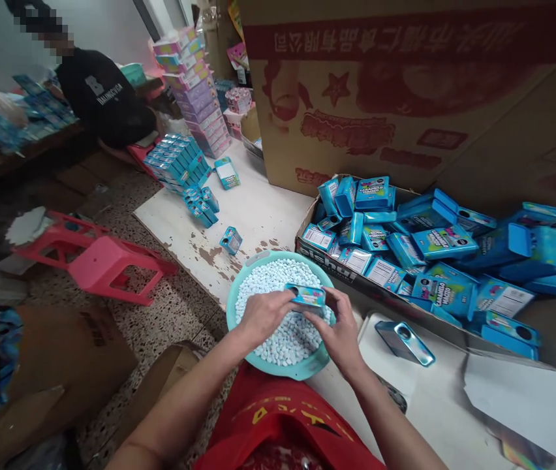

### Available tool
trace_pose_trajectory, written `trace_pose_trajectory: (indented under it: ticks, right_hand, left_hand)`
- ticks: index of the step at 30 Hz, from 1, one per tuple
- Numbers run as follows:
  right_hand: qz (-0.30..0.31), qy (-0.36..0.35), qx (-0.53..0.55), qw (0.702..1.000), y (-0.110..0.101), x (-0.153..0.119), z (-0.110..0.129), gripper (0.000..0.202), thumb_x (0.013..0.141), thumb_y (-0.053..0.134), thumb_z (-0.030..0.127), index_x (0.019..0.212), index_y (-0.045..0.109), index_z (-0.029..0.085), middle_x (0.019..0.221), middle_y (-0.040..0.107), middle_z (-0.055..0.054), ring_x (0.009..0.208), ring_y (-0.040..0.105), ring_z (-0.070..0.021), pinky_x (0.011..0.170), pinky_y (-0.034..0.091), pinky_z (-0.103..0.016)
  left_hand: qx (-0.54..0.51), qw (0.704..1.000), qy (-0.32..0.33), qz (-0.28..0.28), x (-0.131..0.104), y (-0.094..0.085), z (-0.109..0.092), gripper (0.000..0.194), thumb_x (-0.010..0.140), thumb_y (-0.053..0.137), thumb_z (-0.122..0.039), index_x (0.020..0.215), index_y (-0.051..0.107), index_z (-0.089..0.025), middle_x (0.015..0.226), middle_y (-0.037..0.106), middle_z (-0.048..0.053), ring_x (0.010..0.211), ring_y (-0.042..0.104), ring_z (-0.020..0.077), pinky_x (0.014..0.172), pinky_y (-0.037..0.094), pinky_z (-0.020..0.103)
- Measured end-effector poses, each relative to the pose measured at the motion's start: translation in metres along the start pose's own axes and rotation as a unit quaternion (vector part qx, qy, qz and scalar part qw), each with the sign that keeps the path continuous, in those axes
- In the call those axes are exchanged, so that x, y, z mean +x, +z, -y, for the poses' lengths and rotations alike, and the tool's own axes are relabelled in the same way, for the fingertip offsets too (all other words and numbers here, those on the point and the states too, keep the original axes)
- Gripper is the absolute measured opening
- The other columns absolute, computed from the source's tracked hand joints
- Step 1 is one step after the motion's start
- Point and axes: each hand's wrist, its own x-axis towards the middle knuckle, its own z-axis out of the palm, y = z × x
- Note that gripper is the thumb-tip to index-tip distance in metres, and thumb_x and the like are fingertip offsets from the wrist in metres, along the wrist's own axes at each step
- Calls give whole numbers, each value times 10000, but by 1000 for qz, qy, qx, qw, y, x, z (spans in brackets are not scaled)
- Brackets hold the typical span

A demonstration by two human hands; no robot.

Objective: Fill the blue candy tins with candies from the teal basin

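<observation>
A small blue tin (309, 296) with a dark round opening in its top is held over a turquoise basin (233, 307) of small white candies (282, 339). My right hand (340, 326) grips the tin's right end between thumb and fingers. At the tin's left end, my left hand (264, 316) has its fingers closed, their tips at the top near the opening; whether they also hold candies is hidden. Right of the basin, another blue tin (406, 343) lies on a white tray (373, 339). One more tin (231, 241) stands on the table behind the basin.
An open carton (547, 349) full of blue tins fills the right side, before a large cardboard box (337, 85). Stacked blue tins (175, 160) and pink and purple boxes (200, 98) stand at the table's far end. Red stools (111, 264) and a seated person (104, 98) are left.
</observation>
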Motion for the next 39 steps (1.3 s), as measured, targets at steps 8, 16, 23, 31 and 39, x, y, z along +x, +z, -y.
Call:
trace_pose_trajectory:
  ticks: [8,16,23,31,39]
  right_hand:
    - [-234,40,-79,968,-92,-28,-13,288,778,673,359,1011,607,204,1022,568,-66,896,588,-194,827,503,-393]
    - [-357,206,-144,900,-166,-73,-69,519,712,624,537,1046,569,143,1083,572,-132,982,560,-248,848,468,-432]
    - [-247,273,-124,921,-133,-74,-114,828,487,767,522,1182,493,165,1233,511,-148,1115,497,-298,927,409,-472]
    - [-231,253,-109,933,-128,-47,-95,461,595,712,536,832,565,169,795,635,-36,785,576,-216,782,457,-385]
    - [-54,40,-170,983,-90,-16,-16,329,724,688,479,881,622,198,798,635,-20,724,575,-191,694,461,-317]
  left_hand:
    - [156,915,-224,-297,23,-82,104,228,794,605,-358,953,683,-214,732,641,36,659,514,186,632,322,260]
    - [146,895,-330,-262,63,-39,180,252,836,543,-331,997,635,-160,608,440,-26,701,460,169,668,315,282]
    - [70,893,-301,-326,59,-20,171,166,805,598,-245,935,574,-145,630,426,-40,672,449,135,666,338,271]
    - [-540,764,-294,-195,35,0,76,249,838,552,-349,708,458,-158,492,336,-83,407,274,34,390,179,167]
    - [-651,663,-370,-2,33,62,2,262,824,596,-358,723,602,-116,671,557,29,575,538,86,494,394,186]
